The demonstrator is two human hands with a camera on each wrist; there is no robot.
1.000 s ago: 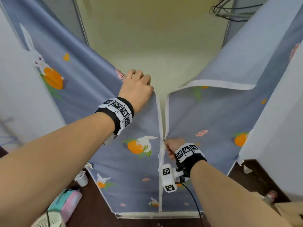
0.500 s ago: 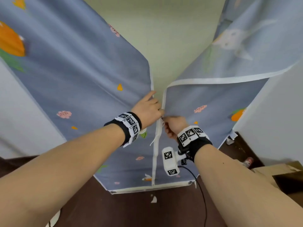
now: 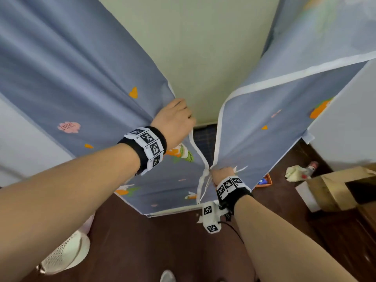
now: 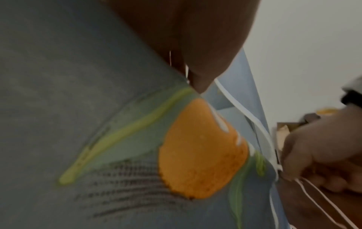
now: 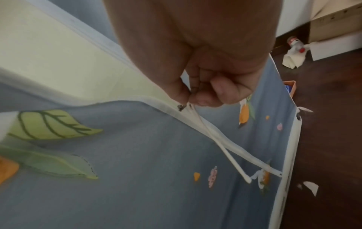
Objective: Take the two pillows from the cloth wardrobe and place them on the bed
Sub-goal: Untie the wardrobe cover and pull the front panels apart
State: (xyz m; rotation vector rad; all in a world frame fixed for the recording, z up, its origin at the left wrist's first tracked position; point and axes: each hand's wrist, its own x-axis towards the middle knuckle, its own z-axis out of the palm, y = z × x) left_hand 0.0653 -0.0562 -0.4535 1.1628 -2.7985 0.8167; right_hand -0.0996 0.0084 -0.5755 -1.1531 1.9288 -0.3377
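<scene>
A person's left hand (image 3: 175,121) grips the left flap (image 3: 85,82) of the blue cloth wardrobe (image 3: 284,123), while the right hand (image 3: 221,174) pinches the zipper pull (image 5: 182,107) low on the seam; pillows unseen.

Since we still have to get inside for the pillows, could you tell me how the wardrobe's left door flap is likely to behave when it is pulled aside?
The left door flap is probably floppy: it creases into folds where the left hand grips its edge. It looks thin and light, so it should pull aside easily. Once released it may well sag back over the opening.
</scene>
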